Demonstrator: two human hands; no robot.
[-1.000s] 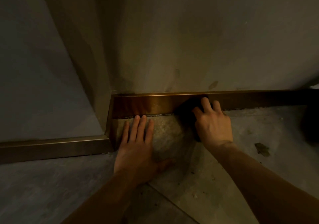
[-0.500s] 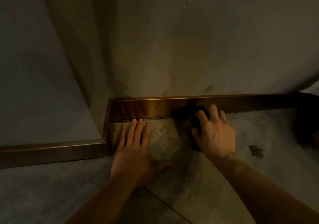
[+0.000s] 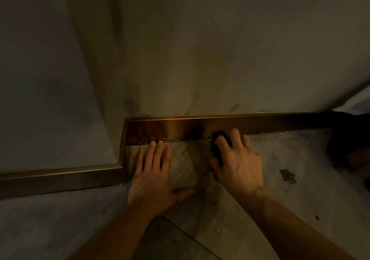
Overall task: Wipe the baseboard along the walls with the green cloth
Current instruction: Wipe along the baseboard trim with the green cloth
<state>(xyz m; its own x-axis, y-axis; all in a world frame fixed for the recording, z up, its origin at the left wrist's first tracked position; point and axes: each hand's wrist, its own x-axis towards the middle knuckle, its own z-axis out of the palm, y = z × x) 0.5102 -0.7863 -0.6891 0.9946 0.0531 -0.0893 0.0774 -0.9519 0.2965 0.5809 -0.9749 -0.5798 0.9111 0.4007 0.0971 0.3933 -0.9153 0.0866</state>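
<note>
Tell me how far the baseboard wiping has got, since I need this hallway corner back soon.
Done: cannot tell; no stretch looks visibly cleaner in this dim light. In hand: the right hand presses the dark bunched cloth against the glossy bronze baseboard on the far wall, while the left hand rests flat on the speckled floor. Left: the stretch running right and the side-wall baseboard, neither touched by the cloth now.

place: indoor room corner | cues: plaster walls (image 3: pixel 220 59), metal baseboard (image 3: pixel 260 122), stone floor (image 3: pixel 290 189)

Dim, warm light; glare on the baseboard (image 3: pixel 180 127) above the left hand (image 3: pixel 154 175); soft focus, edges bowed.
</note>
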